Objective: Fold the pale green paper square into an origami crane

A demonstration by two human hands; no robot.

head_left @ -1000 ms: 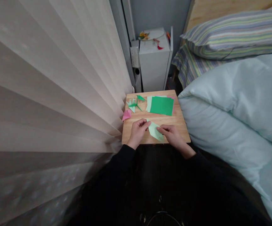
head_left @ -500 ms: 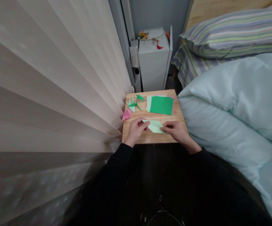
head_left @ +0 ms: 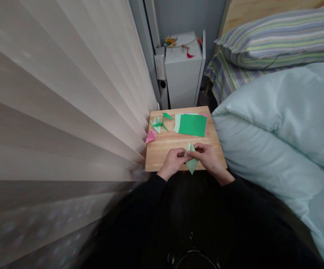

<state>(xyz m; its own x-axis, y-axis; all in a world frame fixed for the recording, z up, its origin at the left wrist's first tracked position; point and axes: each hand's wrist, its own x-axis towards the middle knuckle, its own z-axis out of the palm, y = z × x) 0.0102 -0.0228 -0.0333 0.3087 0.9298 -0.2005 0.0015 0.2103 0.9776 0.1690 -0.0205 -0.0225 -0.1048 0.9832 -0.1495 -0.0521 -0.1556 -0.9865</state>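
Observation:
A folded light green origami paper [head_left: 192, 166] stands upright as a narrow diamond, with a slit at its top point. My left hand [head_left: 174, 161] pinches its left side between thumb and fingers. From the other side, my right hand [head_left: 207, 157] grips it, thumb across the front. Both hands are over the front part of a small wooden table [head_left: 164, 144]. Behind them lies a stack of paper sheets with a dark green sheet [head_left: 192, 125] on top. At the back left rest green folded paper cranes [head_left: 158, 124] and a pink folded paper [head_left: 151, 136].
A pleated curtain [head_left: 94, 93] hangs close along the table's left side. To the right is a bed with a pale blue quilt [head_left: 276, 130] and a striped pillow [head_left: 279, 39]. A white cabinet [head_left: 182, 80] stands behind the table.
The light green paper has turned from lying sideways to pointing up and down. My left hand has moved right, so both hands are now close together on it.

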